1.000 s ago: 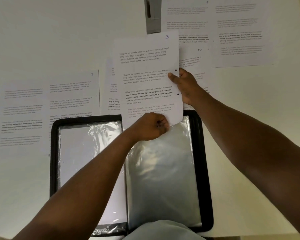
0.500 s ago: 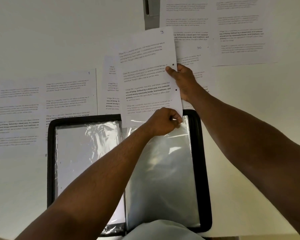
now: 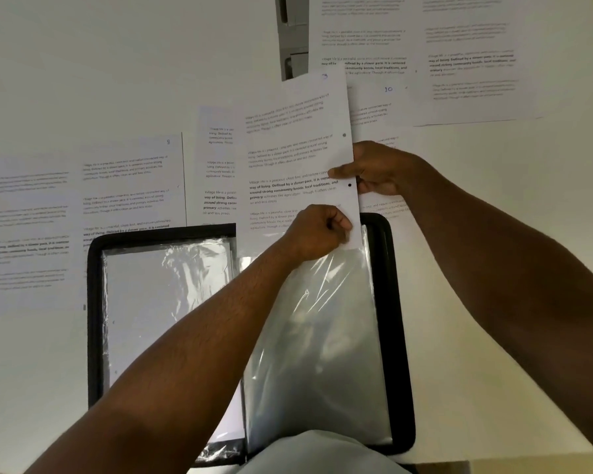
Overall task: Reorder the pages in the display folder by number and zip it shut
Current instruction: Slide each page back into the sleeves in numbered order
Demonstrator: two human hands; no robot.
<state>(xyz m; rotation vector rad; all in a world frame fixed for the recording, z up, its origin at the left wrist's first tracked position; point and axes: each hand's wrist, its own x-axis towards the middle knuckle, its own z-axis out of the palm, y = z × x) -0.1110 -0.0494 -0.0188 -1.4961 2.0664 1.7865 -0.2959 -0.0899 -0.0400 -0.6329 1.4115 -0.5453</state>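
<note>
A: What's biggest here?
B: The white table [image 3: 83,63], then the black folder [image 3: 399,336] lying open on it, clear sleeves showing.
A: And the pages?
B: Loose sheets [image 3: 131,186] lie beyond and left of the folder. One page [image 3: 298,148] stands at the folder's top edge, over its right sleeve [image 3: 322,336].
A: The hands?
B: The right hand [image 3: 380,171] pinches that page's right edge. The left hand [image 3: 319,230], fingers curled, grips the sleeve's top at the page's bottom.

Black display folder [image 3: 399,336] lies open, page 3 [image 3: 295,155] entering its right sleeve [image 3: 315,354]
</note>
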